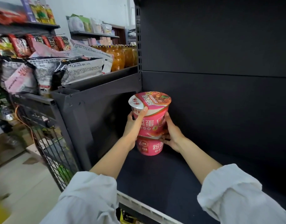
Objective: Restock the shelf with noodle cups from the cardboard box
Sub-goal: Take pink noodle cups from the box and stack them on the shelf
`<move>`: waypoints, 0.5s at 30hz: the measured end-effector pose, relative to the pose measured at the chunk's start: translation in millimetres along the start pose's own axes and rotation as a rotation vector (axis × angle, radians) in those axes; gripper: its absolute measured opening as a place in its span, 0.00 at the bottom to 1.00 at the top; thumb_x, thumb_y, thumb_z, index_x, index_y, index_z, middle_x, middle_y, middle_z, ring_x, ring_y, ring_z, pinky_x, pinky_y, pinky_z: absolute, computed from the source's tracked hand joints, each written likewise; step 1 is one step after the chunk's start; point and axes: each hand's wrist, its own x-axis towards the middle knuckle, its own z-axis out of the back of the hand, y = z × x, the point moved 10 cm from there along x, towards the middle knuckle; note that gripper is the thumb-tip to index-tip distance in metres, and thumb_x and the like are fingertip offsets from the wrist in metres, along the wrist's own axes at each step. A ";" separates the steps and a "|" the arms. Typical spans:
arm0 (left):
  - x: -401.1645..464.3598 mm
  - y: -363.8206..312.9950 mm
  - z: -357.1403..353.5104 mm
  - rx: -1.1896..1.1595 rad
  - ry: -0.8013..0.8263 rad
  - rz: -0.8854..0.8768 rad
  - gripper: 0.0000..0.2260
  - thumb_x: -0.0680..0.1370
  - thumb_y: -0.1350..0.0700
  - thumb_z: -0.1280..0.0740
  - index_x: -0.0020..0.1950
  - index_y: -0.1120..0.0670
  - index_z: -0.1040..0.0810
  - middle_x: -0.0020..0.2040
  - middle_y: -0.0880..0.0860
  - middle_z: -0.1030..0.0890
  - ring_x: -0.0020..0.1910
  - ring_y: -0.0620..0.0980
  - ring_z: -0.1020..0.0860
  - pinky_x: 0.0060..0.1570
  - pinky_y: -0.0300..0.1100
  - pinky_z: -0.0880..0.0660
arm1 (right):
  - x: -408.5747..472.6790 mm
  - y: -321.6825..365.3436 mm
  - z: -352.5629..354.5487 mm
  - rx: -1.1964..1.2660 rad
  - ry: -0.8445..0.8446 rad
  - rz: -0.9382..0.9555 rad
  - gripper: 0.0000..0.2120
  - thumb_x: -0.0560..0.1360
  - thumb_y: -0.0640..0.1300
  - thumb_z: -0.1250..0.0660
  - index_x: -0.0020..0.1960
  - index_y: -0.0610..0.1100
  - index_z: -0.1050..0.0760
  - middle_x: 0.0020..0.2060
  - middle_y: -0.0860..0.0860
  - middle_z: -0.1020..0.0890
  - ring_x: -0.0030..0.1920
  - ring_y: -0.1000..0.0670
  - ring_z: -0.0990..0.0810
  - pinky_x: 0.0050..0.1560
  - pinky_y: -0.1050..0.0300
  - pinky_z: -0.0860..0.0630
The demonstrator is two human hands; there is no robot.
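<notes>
Both arms outstretched, left hand [134, 125] and right hand [172, 131] gripping stacked upper noodle cup [151, 118] on shelf [163, 172].

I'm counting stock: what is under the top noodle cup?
A second pink noodle cup stands on the shelf beneath the top noodle cup. Its lid is covered by the upper cup, and both hands hide its sides.
</notes>
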 end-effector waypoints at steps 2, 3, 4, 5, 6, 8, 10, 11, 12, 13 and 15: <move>-3.5 -1.6 -0.6 -0.015 -0.019 -0.010 0.34 0.72 0.37 0.36 0.74 0.48 0.40 0.65 0.51 0.25 0.49 0.44 0.25 0.51 0.46 0.31 | -5.1 3.1 0.6 -0.004 -0.026 0.005 0.33 0.73 0.67 0.43 0.70 0.47 0.34 0.62 0.46 0.25 0.59 0.45 0.24 0.57 0.50 0.25; -5.4 -1.9 0.6 -0.024 -0.038 -0.014 0.34 0.72 0.37 0.35 0.74 0.49 0.40 0.64 0.51 0.25 0.49 0.44 0.25 0.50 0.45 0.31 | -8.2 5.2 1.4 -0.013 -0.041 0.009 0.32 0.74 0.66 0.43 0.69 0.46 0.34 0.62 0.46 0.24 0.56 0.46 0.23 0.54 0.51 0.24; -7.6 -1.9 2.9 -0.034 -0.067 -0.016 0.35 0.72 0.37 0.35 0.74 0.50 0.40 0.65 0.51 0.25 0.50 0.45 0.25 0.51 0.45 0.30 | -10.7 6.7 3.5 -0.026 -0.059 0.009 0.31 0.75 0.65 0.43 0.69 0.46 0.34 0.61 0.46 0.24 0.53 0.46 0.23 0.52 0.51 0.24; -9.8 -1.6 6.0 -0.041 -0.102 -0.019 0.36 0.71 0.37 0.34 0.74 0.50 0.41 0.65 0.52 0.25 0.53 0.47 0.24 0.53 0.45 0.28 | -14.0 8.2 5.8 -0.044 -0.073 0.007 0.29 0.75 0.64 0.42 0.68 0.46 0.35 0.60 0.46 0.24 0.51 0.47 0.23 0.52 0.52 0.24; -12.7 -1.8 9.8 -0.028 -0.146 -0.025 0.38 0.71 0.36 0.33 0.75 0.50 0.41 0.67 0.53 0.27 0.57 0.49 0.24 0.56 0.47 0.27 | -17.1 9.7 8.1 -0.067 -0.079 0.007 0.28 0.76 0.62 0.42 0.69 0.45 0.36 0.60 0.46 0.25 0.50 0.47 0.23 0.52 0.51 0.24; -22.9 -7.7 17.9 0.061 -0.251 -0.062 0.38 0.71 0.38 0.31 0.75 0.51 0.42 0.70 0.55 0.32 0.64 0.53 0.27 0.59 0.48 0.28 | -24.0 12.4 13.5 -0.104 -0.081 0.015 0.28 0.77 0.58 0.40 0.71 0.44 0.39 0.61 0.46 0.25 0.54 0.46 0.22 0.54 0.51 0.23; -38.6 -19.5 22.8 0.185 -0.350 -0.127 0.34 0.73 0.44 0.31 0.74 0.52 0.40 0.71 0.56 0.35 0.66 0.54 0.30 0.58 0.46 0.30 | -36.4 18.7 20.1 -0.131 -0.084 0.044 0.27 0.79 0.52 0.39 0.73 0.44 0.41 0.59 0.47 0.25 0.55 0.47 0.22 0.53 0.52 0.23; -47.7 -27.3 22.9 0.245 -0.387 -0.173 0.30 0.74 0.47 0.31 0.72 0.53 0.38 0.69 0.56 0.34 0.65 0.54 0.30 0.58 0.46 0.30 | -44.6 23.5 23.0 -0.146 -0.079 0.065 0.25 0.79 0.49 0.40 0.73 0.43 0.41 0.54 0.48 0.24 0.53 0.48 0.22 0.52 0.53 0.24; -56.8 -35.2 20.5 0.298 -0.406 -0.218 0.25 0.75 0.51 0.32 0.69 0.54 0.35 0.67 0.56 0.32 0.63 0.54 0.28 0.58 0.46 0.29 | -53.5 28.6 25.5 -0.162 -0.069 0.086 0.24 0.80 0.47 0.41 0.73 0.43 0.41 0.49 0.49 0.24 0.52 0.49 0.23 0.52 0.54 0.24; -65.0 -42.2 14.9 0.344 -0.399 -0.255 0.21 0.75 0.54 0.33 0.66 0.54 0.32 0.64 0.55 0.29 0.61 0.53 0.27 0.58 0.47 0.27 | -64.6 33.9 27.7 -0.179 -0.053 0.105 0.23 0.80 0.46 0.41 0.73 0.43 0.40 0.45 0.51 0.25 0.51 0.50 0.23 0.51 0.54 0.24; -80.7 -51.8 -6.5 0.429 -0.300 -0.293 0.13 0.76 0.57 0.34 0.61 0.55 0.28 0.58 0.53 0.23 0.55 0.49 0.24 0.56 0.46 0.26 | -88.6 43.8 33.3 -0.238 -0.018 0.156 0.19 0.80 0.45 0.41 0.70 0.44 0.36 0.44 0.51 0.23 0.50 0.51 0.22 0.51 0.55 0.24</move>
